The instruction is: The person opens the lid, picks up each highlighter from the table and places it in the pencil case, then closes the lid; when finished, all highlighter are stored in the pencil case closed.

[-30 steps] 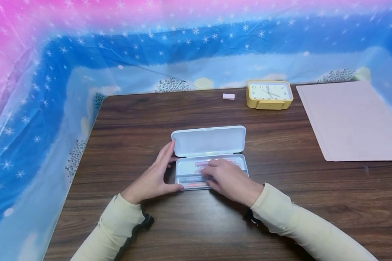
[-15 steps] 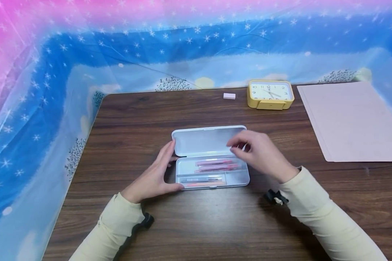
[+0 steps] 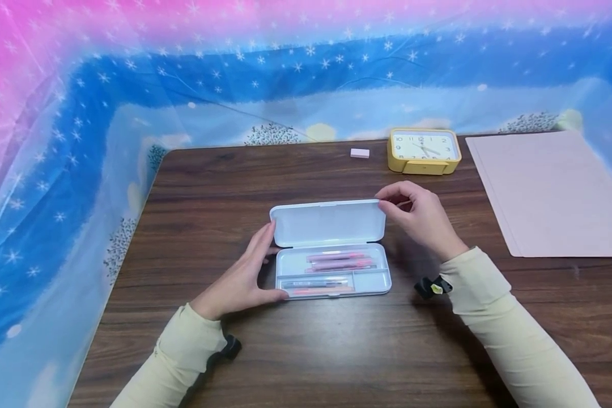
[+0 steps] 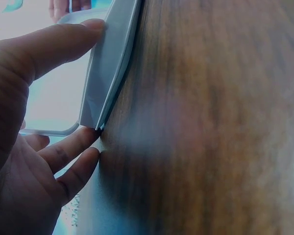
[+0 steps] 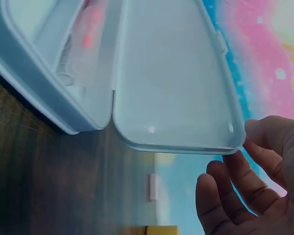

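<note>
A white pencil case [image 3: 372, 283] lies on the table with its lid [image 3: 331, 224] raised. Pink pens [image 3: 339, 263] are in its back compartment; a grey pen [image 3: 313, 283] and an orange-pink one [image 3: 321, 290] share the front left one. My left hand [image 3: 239, 277] holds the case's left end, thumb on the front wall and fingers reaching round the end toward the lid, as the left wrist view also shows. With thumb and index finger, my right hand [image 3: 418, 212] pinches the lid's upper right corner; its other fingers are loosely bent in the right wrist view.
Behind the case a small pale pink eraser [image 3: 360, 153] lies near the table's back edge. A yellow clock [image 3: 424, 152] stands to its right. Large pale pink sheets [image 3: 551, 192] cover the right back corner. A patterned cloth [image 3: 285, 73] hangs behind and to the left.
My right hand has left the pens in the case, moved up and right past the lid, and now pinches the lid's corner. The left hand has stayed put.
</note>
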A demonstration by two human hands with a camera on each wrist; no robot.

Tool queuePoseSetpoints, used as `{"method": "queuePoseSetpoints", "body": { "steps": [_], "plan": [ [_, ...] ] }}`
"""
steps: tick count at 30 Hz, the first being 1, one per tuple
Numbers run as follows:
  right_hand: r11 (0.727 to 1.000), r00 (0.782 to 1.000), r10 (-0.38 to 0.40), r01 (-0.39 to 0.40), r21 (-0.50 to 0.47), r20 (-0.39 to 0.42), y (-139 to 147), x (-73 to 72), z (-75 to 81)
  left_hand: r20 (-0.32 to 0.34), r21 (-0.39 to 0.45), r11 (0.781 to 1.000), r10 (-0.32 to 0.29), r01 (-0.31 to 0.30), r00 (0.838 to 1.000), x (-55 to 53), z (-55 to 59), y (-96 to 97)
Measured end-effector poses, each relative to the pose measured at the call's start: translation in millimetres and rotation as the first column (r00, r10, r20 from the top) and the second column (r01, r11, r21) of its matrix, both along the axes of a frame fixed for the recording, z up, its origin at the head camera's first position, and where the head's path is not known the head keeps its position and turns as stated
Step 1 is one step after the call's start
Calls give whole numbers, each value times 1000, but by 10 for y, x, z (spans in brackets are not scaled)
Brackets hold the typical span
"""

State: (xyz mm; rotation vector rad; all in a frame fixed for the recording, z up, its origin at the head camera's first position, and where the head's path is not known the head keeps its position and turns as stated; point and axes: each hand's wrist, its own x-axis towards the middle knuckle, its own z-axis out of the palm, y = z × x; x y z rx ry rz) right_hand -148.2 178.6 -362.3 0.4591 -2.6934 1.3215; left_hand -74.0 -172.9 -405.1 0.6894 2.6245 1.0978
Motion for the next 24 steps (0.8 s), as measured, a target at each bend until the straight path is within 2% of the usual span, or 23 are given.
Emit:
{"method": "queuePoseSetpoints", "body": {
  "steps": [9, 12, 15, 18, 20, 22, 24],
  "plan": [
    [1000, 999, 7, -7, 0, 32, -3, 21, -26, 8, 22, 1000, 2, -2, 1000, 30, 6, 16],
    [1000, 1000, 13, -13, -7, 27, 14, 53, -20, 26, 94, 995, 17, -19, 1000, 33, 44, 8],
    [1000, 1000, 23, -23, -14, 7, 37, 109, -9, 29, 218, 970, 105, -109, 994, 5, 102, -1],
    [998, 998, 58, -58, -6, -21, 62, 174, -4, -38, 300, 931, 228, -207, 973, -51, 157, -2],
    [995, 995, 95, -95, 8, -38, 78, 219, 3, -98, 321, 919, 274, -230, 957, -85, 187, 3],
    [990, 989, 139, -137, 31, -59, 93, 262, 12, -164, 309, 925, 281, -221, 946, -107, 210, 13],
    [982, 980, 184, -180, 58, -77, 105, 301, 30, -211, 284, 939, 259, -195, 942, -108, 231, 26]
  ]
}}
